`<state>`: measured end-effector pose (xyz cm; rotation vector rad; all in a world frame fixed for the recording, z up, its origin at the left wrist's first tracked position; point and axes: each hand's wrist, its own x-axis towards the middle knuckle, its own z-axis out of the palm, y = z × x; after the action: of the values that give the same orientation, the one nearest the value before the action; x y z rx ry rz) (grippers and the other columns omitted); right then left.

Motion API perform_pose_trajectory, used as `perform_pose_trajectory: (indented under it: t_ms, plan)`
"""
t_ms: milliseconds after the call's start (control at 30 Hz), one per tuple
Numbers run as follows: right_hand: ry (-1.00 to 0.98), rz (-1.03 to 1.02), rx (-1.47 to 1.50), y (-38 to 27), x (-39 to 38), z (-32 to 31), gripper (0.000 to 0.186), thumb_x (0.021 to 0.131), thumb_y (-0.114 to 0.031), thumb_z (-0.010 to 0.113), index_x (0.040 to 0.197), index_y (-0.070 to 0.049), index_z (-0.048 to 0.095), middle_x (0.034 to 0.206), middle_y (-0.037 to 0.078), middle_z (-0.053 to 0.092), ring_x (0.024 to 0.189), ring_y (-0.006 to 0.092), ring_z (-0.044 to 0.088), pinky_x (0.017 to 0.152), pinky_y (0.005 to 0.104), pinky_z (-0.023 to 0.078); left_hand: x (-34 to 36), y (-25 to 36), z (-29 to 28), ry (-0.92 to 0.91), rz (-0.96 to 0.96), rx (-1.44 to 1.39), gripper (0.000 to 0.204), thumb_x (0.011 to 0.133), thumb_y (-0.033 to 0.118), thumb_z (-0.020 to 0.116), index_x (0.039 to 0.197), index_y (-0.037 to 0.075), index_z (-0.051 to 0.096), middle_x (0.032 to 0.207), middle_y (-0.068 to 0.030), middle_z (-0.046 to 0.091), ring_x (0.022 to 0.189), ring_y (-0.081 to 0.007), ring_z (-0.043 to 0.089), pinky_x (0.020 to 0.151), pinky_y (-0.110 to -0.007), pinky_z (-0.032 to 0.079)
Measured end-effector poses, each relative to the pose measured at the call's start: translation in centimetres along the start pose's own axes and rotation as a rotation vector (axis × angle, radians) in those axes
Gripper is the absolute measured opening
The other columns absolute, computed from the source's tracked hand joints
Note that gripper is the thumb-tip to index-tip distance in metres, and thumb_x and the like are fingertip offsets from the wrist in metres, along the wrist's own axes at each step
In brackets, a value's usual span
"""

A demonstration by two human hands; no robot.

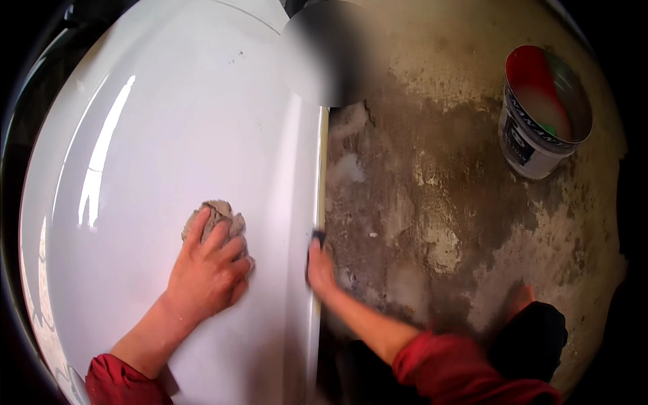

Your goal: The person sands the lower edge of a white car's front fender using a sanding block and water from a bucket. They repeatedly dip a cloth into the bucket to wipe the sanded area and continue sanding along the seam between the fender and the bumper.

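Observation:
My left hand (210,263) presses a crumpled grey-beige cloth (219,213) against a glossy white curved panel, apparently part of a car (155,155), its fingers bent over the cloth. My right hand (320,266) grips a small dark block (317,236) against the panel's right edge, just right of the cloth; the block is mostly hidden and blurred. A few dark specks show on the upper part of the panel.
A bucket (540,155) with red and green inside stands at the upper right on the stained concrete floor (432,202). My bare foot (522,297) and dark-clothed leg show at the lower right. A blurred round patch hides part of the top centre.

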<state>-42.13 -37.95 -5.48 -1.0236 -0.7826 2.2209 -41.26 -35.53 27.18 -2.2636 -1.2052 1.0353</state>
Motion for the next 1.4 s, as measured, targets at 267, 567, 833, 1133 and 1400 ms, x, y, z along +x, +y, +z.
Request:
perform_pose_trajectory:
  t_ms: [267,567,833,1133,1400]
  plan:
    - [0.114,-0.214,-0.046,0.1,3.5,0.4,0.072,0.111,-0.045,0.037,0.167,-0.002,0.021,0.160,0.028,0.043,0.147,0.0418,0.042,0.122,0.0401,0.031,-0.5,0.2,2.3,0.072,-0.061,-0.097,0.020,0.072,0.020,0.082,0.091,0.020,0.082,0.115,-0.0013,0.068,0.127,-0.0294,0.056,0.122,-0.062,0.034]
    - [0.139,-0.372,0.017,4.6,-0.5,1.0,0.069,0.112,-0.039,0.036,0.162,0.007,0.026,0.168,0.030,0.029,0.158,0.0416,0.027,0.129,0.0403,0.023,0.0,0.4,2.4,0.049,-0.055,-0.070,0.021,0.071,0.018,0.083,0.091,0.020,0.081,0.115,-0.0020,0.069,0.124,-0.0317,0.059,0.121,-0.063,0.035]
    - [0.128,-0.457,0.036,3.7,-1.8,1.4,0.071,0.113,-0.041,0.033,0.160,0.012,0.028,0.170,0.034,0.022,0.162,0.0431,0.013,0.131,0.0448,0.016,-0.5,0.6,2.3,0.013,-0.082,-0.006,0.021,0.071,0.018,0.083,0.091,0.021,0.080,0.114,-0.0022,0.069,0.120,-0.0328,0.058,0.119,-0.064,0.036]
    - [0.026,-0.265,0.121,-2.0,1.2,0.2,0.069,0.112,-0.033,0.038,0.161,0.015,0.023,0.170,0.034,0.022,0.162,0.0430,0.014,0.131,0.0419,0.017,-1.1,0.5,2.4,-0.020,-0.104,0.036,0.023,0.070,0.018,0.082,0.093,0.021,0.080,0.113,-0.0023,0.069,0.118,-0.0331,0.059,0.117,-0.065,0.037]
    - [0.155,-0.359,0.056,-3.1,4.9,0.6,0.072,0.113,-0.037,0.038,0.161,0.014,0.022,0.169,0.035,0.022,0.161,0.0443,0.014,0.131,0.0443,0.015,-0.2,1.0,2.6,0.002,-0.113,0.015,0.024,0.069,0.016,0.082,0.093,0.022,0.080,0.114,-0.0019,0.069,0.118,-0.0328,0.059,0.117,-0.066,0.037]
